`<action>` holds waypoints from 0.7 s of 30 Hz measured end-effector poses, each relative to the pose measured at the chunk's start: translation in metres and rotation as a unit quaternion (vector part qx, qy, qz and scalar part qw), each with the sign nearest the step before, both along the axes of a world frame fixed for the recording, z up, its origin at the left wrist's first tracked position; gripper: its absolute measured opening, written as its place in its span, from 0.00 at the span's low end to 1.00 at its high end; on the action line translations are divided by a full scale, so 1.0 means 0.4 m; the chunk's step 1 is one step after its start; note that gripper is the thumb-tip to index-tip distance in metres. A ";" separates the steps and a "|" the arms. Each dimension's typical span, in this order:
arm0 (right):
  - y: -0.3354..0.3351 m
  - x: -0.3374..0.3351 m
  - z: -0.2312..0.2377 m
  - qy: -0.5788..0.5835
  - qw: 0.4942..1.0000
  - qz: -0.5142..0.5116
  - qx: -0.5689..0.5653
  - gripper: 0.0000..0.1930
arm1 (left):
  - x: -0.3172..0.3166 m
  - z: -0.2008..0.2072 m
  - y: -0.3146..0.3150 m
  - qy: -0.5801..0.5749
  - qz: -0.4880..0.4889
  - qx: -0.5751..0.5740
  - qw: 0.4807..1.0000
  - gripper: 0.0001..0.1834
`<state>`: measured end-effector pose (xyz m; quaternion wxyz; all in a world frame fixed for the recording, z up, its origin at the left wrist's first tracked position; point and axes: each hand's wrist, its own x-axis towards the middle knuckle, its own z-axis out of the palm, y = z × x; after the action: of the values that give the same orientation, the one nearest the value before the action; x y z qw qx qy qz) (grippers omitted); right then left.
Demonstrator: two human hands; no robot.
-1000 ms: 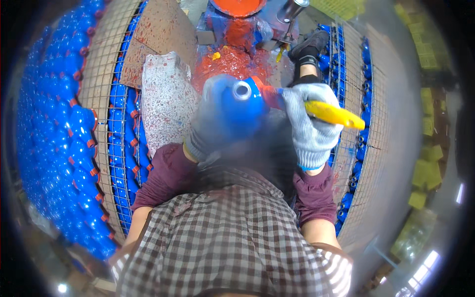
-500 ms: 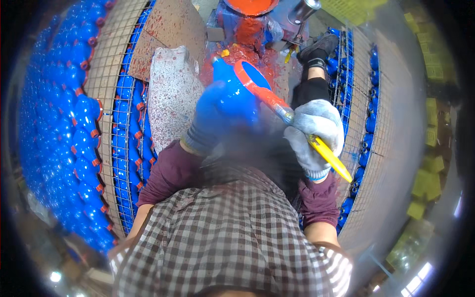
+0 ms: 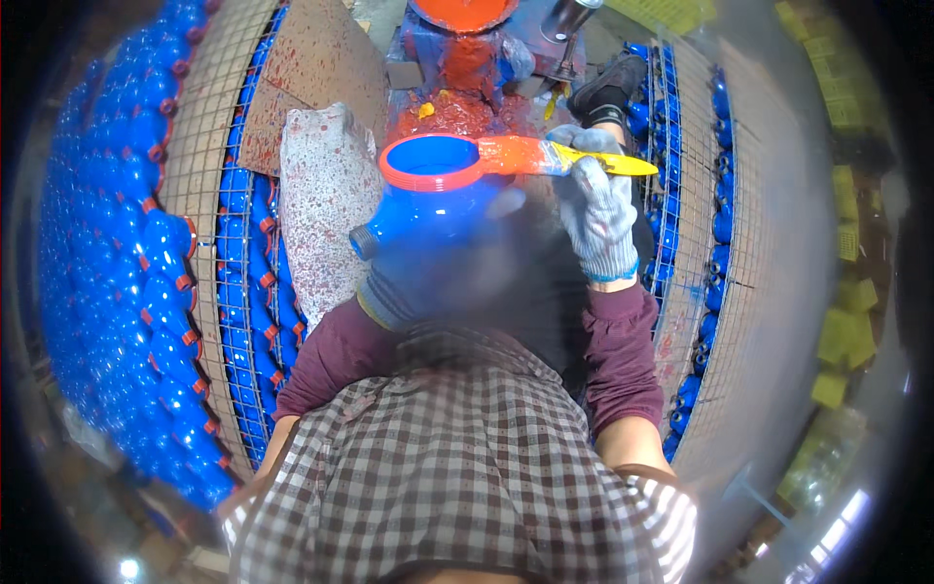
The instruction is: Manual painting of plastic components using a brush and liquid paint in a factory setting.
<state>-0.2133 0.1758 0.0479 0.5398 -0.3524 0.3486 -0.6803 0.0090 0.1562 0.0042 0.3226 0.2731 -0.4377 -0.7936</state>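
Note:
My left hand (image 3: 413,277), in a blue-stained glove, grips a glossy blue hollow part (image 3: 428,212) from below; most of its fingers are hidden or blurred. The part has a round opening facing up, ringed by a red-painted threaded rim, and a short dark-ended spout pointing left. In my right hand (image 3: 595,200), gloved in pale grey, is a paintbrush (image 3: 623,164) with a yellow handle, held nearly level. Its red-coated bristles touch the right side of the rim.
A bowl of red paint (image 3: 477,27) stands at the far middle, with a dark can (image 3: 572,18) to its right. At left are a paint-speckled block (image 3: 326,214), a cardboard sheet (image 3: 316,73), and wire mesh racks (image 3: 233,243) with many blue parts. Another rack (image 3: 666,165) stands right.
The blue part has turned so its opening faces more upward and its spout has swung down and left. My right hand has risen, and the brush has gone from slanted to nearly level.

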 end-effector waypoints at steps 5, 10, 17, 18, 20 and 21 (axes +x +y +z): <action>0.016 -0.011 0.025 0.017 0.995 -0.082 -0.045 0.11 | 0.003 0.010 0.000 -0.186 0.010 -0.189 0.964 0.27; -0.031 0.013 0.109 0.387 0.908 -0.134 -0.092 0.05 | -0.007 0.109 -0.010 -0.119 0.043 -0.315 0.941 0.32; -0.077 0.027 0.100 0.609 0.776 -0.115 -0.113 0.07 | -0.013 0.087 -0.003 -0.412 0.046 -0.576 0.705 0.37; -0.074 0.022 0.105 0.638 0.753 -0.116 -0.115 0.12 | -0.013 0.082 -0.008 -0.408 0.036 -0.576 0.707 0.37; -0.063 0.017 0.107 0.632 0.749 -0.117 -0.161 0.12 | -0.015 0.081 -0.005 -0.407 0.053 -0.562 0.718 0.37; -0.056 0.016 0.108 0.624 0.744 -0.119 -0.206 0.11 | -0.015 0.082 -0.003 -0.405 0.070 -0.548 0.729 0.37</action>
<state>-0.2070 0.1535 0.0913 0.0303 -0.7566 0.4983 -0.4222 0.0030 0.1549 0.0368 0.2631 0.3740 -0.8654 -0.2051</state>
